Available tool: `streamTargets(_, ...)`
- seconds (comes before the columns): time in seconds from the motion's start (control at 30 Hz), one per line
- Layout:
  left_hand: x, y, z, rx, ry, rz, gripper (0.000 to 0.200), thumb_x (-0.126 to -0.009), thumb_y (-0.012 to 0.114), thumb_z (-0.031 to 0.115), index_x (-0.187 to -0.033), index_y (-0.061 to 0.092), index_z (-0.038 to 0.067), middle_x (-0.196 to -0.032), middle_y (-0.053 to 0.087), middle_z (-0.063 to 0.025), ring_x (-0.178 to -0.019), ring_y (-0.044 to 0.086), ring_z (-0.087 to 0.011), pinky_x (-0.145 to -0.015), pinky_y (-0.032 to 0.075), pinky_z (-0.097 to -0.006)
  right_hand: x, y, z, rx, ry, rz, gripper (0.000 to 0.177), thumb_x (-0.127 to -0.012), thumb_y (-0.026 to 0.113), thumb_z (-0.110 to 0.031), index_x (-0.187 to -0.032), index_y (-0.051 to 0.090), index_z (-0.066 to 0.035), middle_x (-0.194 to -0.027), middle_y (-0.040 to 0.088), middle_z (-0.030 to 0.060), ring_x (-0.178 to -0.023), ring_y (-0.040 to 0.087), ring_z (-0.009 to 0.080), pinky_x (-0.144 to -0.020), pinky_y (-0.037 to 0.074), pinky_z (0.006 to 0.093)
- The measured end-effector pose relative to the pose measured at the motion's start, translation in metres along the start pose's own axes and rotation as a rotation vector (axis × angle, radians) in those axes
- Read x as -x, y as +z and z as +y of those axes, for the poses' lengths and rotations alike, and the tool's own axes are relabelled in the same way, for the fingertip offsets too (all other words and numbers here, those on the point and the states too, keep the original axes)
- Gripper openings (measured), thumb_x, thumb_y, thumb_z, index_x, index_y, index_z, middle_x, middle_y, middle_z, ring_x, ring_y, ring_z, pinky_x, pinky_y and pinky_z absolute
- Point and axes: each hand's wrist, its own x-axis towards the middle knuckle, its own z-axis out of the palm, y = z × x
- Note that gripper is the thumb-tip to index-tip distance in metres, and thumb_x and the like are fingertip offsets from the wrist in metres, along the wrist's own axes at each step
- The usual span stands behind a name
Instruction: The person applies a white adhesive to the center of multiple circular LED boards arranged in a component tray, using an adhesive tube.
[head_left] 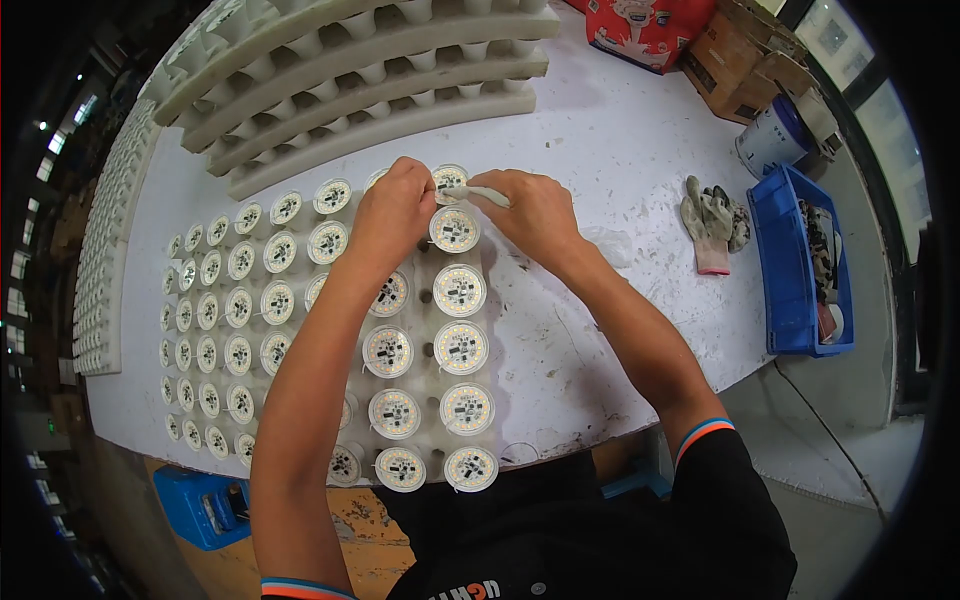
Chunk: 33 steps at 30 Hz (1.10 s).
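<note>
Rows of round LED bulbs with bare circuit boards [460, 291] face up in a pale foam tray [425, 340]. My right hand [535, 210], fingers closed, grips a slim whitish tool [485, 195] whose tip reaches the board of the far-end LED bulb [449, 181] in the right-hand column. Close against the left side of that bulb, my left hand [400, 205] is closed in a pinch; whatever lies between its fingertips is hidden. My left forearm covers part of the middle columns.
Stacked foam trays [390, 90] stand behind the bulbs, with another tray [100, 290] at far left. On the right are work gloves [710, 220], a blue bin [785, 300], a bucket [770, 138], a cardboard box [735, 60] and a red bag [640, 30]. A blue container [190, 510] sits below the table.
</note>
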Motion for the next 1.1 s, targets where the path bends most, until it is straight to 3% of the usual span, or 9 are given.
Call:
streamTargets(0.3,-0.003,-0.004,-0.001,0.011,-0.007,-0.002,0.006,-0.082,0.062,0.003,-0.086,0.060,-0.001,-0.100,0.064,-0.0129,-0.087,0.065,-0.0313,-0.078,0.051,-0.0388,-0.004,-0.003,-0.008,0.050,0.033,-0.008,0.019,-0.086,0.069,-0.027,-0.100,0.074,-0.016,-0.097,0.073,0.0059,-0.083,0.069,0.0285,-0.072,0.054,0.0384)
streamTargets(0.5,-0.005,-0.006,-0.003,0.013,-0.004,-0.009,0.006,-0.082,0.062,0.003,-0.086,0.061,-0.001,-0.100,0.064,-0.0124,-0.087,0.065,-0.0311,-0.078,0.051,-0.0387,-0.006,-0.004,-0.011,0.068,0.019,-0.018,0.024,-0.088,0.065,-0.032,-0.104,0.071,-0.015,-0.089,0.071,0.0080,-0.081,0.067,0.0297,-0.069,0.053,0.0420)
streamTargets(1.0,-0.010,-0.011,-0.007,0.011,-0.009,-0.008,0.007,-0.082,0.063,0.004,-0.087,0.062,0.000,-0.099,0.064,-0.0118,-0.086,0.065,-0.0310,-0.077,0.052,-0.0388,-0.016,-0.016,-0.029,0.125,0.083,-0.100,0.020,-0.087,0.067,-0.031,-0.097,0.074,-0.015,-0.091,0.072,0.0080,-0.078,0.067,0.0324,-0.068,0.053,0.0423)
streamTargets(1.1,-0.011,-0.014,-0.006,0.009,-0.027,-0.030,0.008,-0.081,0.063,0.004,-0.088,0.063,0.000,-0.100,0.063,-0.0131,-0.088,0.065,-0.0321,-0.079,0.051,-0.0397,-0.015,-0.018,-0.029,0.075,0.115,-0.101,0.022,-0.088,0.067,-0.028,-0.102,0.074,-0.012,-0.092,0.072,0.0102,-0.076,0.069,0.0262,-0.069,0.053,0.0376)
